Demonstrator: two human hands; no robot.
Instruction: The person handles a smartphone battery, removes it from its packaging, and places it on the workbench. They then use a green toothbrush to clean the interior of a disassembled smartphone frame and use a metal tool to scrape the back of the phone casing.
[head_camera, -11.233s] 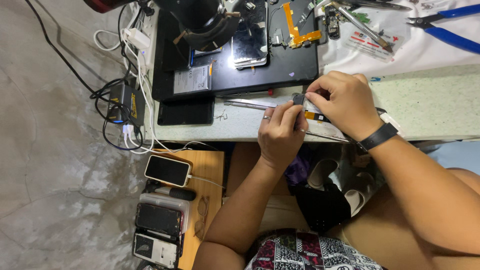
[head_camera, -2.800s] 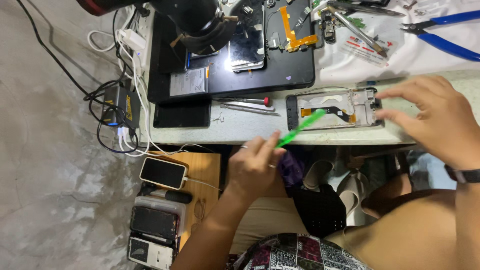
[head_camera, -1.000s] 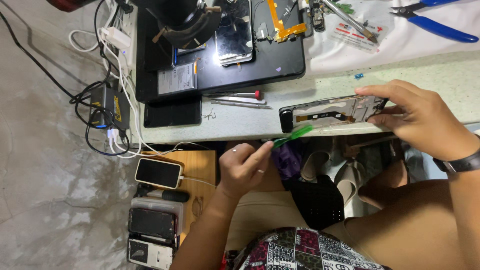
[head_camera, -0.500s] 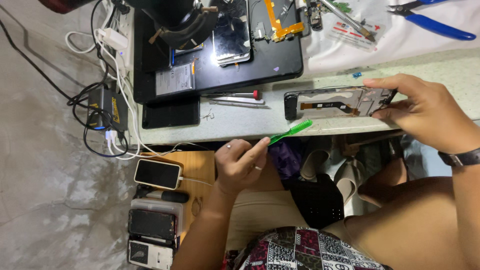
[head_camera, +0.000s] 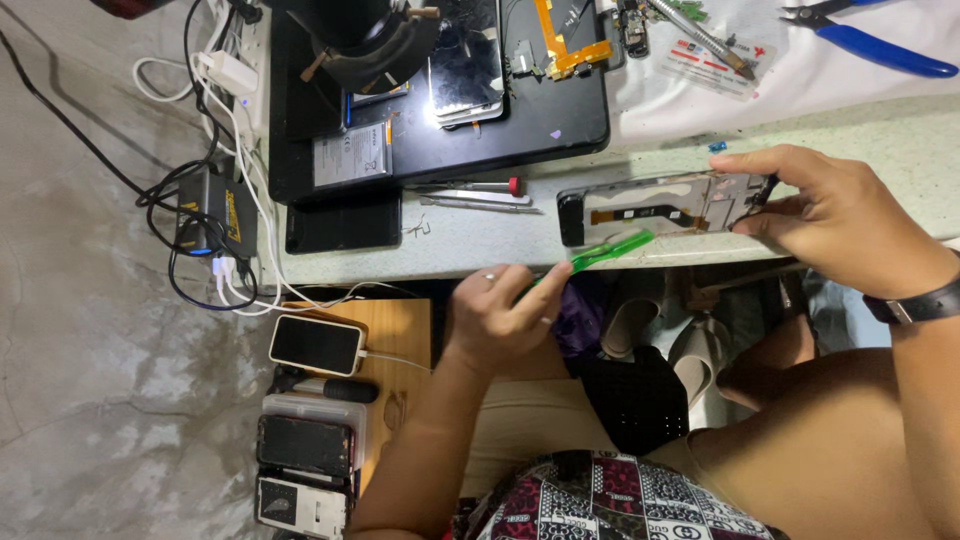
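Head view, pale workbench (head_camera: 900, 130), black mat (head_camera: 560, 120), grey concrete floor (head_camera: 90, 330), tangled cables (head_camera: 200, 200)

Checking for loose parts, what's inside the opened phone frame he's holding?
Inside the phone frame an orange flex cable and pale metal plates show. The right hand covers its right end; the green pry tool in the left hand overlaps its lower edge.

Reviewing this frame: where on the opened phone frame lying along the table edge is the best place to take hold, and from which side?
Probably at a short end, pinching the two long edges. The opened phone frame lies flat and thin with its inner parts exposed, so its middle is best left untouched. The right hand already grips its right end; the left end is free.
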